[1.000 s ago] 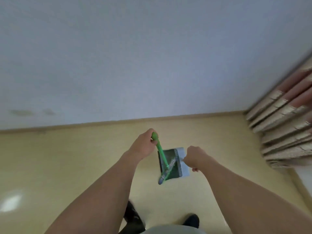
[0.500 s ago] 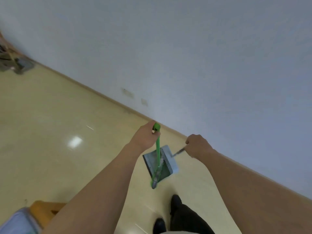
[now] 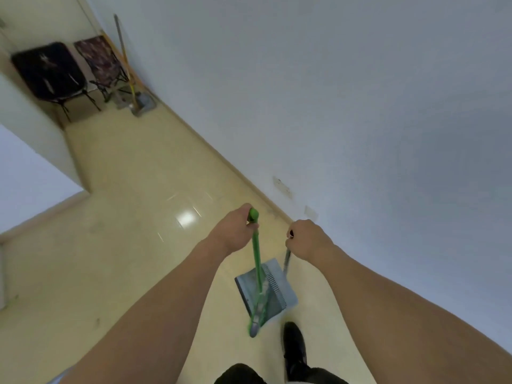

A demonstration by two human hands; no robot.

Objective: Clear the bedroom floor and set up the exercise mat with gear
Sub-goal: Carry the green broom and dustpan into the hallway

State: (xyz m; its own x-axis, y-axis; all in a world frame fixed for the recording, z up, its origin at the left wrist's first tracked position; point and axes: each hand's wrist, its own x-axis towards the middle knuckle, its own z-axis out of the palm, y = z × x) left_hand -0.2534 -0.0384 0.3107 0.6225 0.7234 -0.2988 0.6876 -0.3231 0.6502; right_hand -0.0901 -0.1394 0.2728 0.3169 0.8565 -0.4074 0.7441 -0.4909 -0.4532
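My left hand [image 3: 235, 231] grips the top of the thin green broom stick [image 3: 257, 261]. My right hand [image 3: 307, 239] grips the handle of the grey plastic dustpan [image 3: 266, 292], low over the yellow floor [image 3: 124, 245]. I should keep both level, so I think no dirt spills.

Lighting: the scene is evenly and softly lit; shadows are faint.
Glare: a bright reflection is seen on the glossy floor [image 3: 119, 245] at centre left.
Blur: slight motion smear is shown throughout.
Distortion: lines are bent towards the frame edges.
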